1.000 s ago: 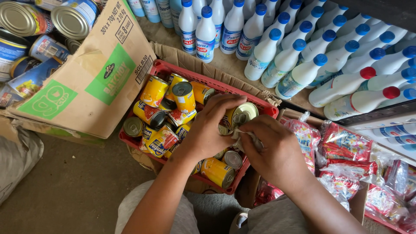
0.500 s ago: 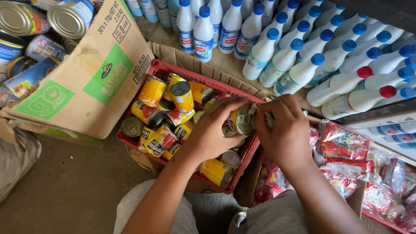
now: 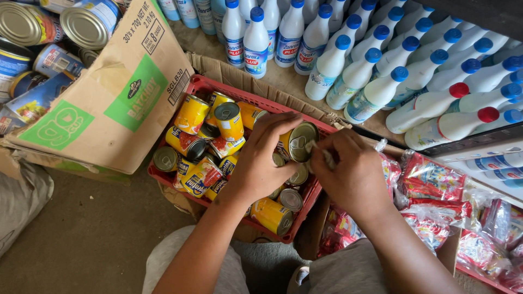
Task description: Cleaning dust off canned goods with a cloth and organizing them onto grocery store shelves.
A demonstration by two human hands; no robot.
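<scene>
Your left hand point(image 3: 260, 163) is wrapped around a yellow can point(image 3: 297, 142), holding it tilted above the red crate point(image 3: 202, 87) of cans, its metal lid turned toward your right hand point(image 3: 348, 171). Your right hand is pinched closed on a small pale scrap point(image 3: 327, 158) held against the lid's rim. White bottles point(image 3: 376, 92) with blue caps stand behind the crate.

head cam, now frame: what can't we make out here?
- Small pale item in right hand: mostly covered by fingers.
- Can held by left hand: side label hidden by that hand.
- Red crate: near side blocked by both forearms.
- Packets: cut off by right edge.
</scene>
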